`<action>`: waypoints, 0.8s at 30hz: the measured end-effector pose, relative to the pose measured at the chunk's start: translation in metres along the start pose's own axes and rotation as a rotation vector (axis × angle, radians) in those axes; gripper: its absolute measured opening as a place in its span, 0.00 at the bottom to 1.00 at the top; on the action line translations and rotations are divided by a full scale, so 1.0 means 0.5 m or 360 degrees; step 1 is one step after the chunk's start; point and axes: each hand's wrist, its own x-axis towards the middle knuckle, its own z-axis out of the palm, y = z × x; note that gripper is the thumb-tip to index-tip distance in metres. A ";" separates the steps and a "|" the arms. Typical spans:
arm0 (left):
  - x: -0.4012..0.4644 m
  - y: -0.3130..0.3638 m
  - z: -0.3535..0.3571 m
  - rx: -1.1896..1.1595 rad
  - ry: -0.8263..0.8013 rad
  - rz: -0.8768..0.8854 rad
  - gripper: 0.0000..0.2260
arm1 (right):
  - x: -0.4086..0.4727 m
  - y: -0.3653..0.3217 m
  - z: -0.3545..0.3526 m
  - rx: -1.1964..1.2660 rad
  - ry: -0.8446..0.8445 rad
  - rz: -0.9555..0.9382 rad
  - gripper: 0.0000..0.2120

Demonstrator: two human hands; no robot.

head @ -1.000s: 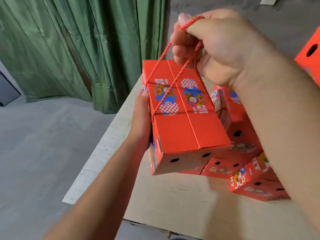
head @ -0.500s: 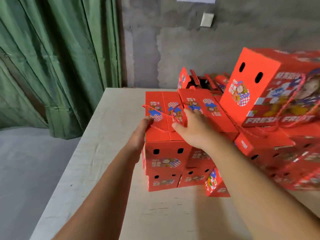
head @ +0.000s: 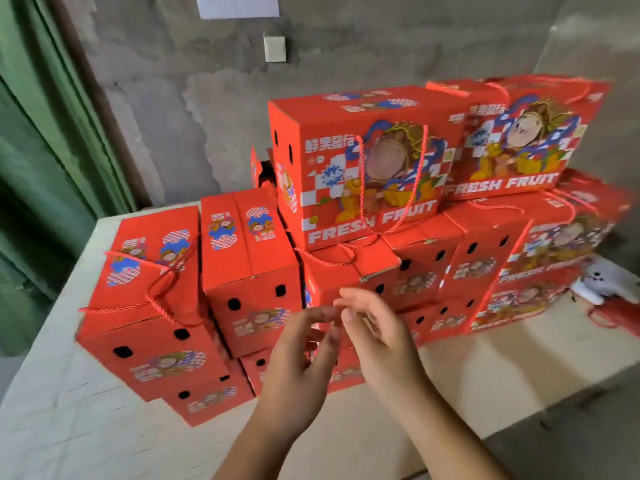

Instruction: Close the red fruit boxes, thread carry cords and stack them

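Both hands hang empty, fingers loosely spread. The corded box [head: 152, 299] sits on the table [head: 69, 427] left of the left hand [head: 298, 368], long axis running away; the right hand [head: 377, 341] is farther.

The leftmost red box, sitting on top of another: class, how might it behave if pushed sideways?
The leftmost red box overhangs the lower box askew, so it may well slide or tip. Its cardboard looks stiff. The loose carry cord would probably flop.
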 end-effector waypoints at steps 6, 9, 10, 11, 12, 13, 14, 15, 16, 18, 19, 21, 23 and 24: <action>0.039 0.110 0.389 -0.0667 -0.0133 -0.0283 0.05 | -0.033 0.033 -0.367 0.0067 0.0165 0.0089 0.14; 0.062 0.164 0.572 -0.0770 -0.0207 -0.0317 0.05 | -0.034 0.044 -0.562 0.0108 0.0272 0.0159 0.14; 0.073 0.182 0.630 -0.0793 -0.0249 -0.0336 0.05 | -0.029 0.051 -0.621 0.0113 0.0313 0.0175 0.13; 0.085 0.199 0.687 -0.0810 -0.0287 -0.0356 0.06 | -0.020 0.060 -0.680 0.0114 0.0347 0.0184 0.11; 0.100 0.215 0.742 -0.0827 -0.0313 -0.0376 0.06 | -0.010 0.070 -0.734 0.0114 0.0371 0.0196 0.11; 0.119 0.229 0.795 -0.0845 -0.0328 -0.0392 0.07 | 0.004 0.081 -0.785 0.0116 0.0397 0.0215 0.12; 0.140 0.240 0.845 -0.0868 -0.0343 -0.0405 0.08 | 0.019 0.095 -0.830 0.0129 0.0424 0.0238 0.13; 0.164 0.250 0.894 -0.0903 -0.0360 -0.0413 0.08 | 0.038 0.110 -0.872 0.0134 0.0446 0.0251 0.12; 0.191 0.258 0.941 -0.0943 -0.0375 -0.0414 0.08 | 0.060 0.126 -0.911 0.0143 0.0463 0.0255 0.11; 0.247 0.265 1.034 -0.0995 -0.0366 -0.0436 0.07 | 0.113 0.155 -0.988 0.0176 0.0507 0.0268 0.11; 0.276 0.266 1.077 -0.1023 -0.0344 -0.0457 0.06 | 0.143 0.168 -1.026 0.0208 0.0527 0.0275 0.12; 0.342 0.265 1.162 -0.1122 -0.0334 -0.0483 0.05 | 0.209 0.192 -1.107 0.0207 0.0509 0.0266 0.11; 0.415 0.262 1.245 -0.1170 -0.0352 -0.0482 0.06 | 0.275 0.215 -1.190 0.0134 0.0417 0.0268 0.12; 0.455 0.266 1.282 -0.1139 -0.0373 -0.0489 0.05 | 0.305 0.227 -1.232 0.0118 0.0392 0.0275 0.12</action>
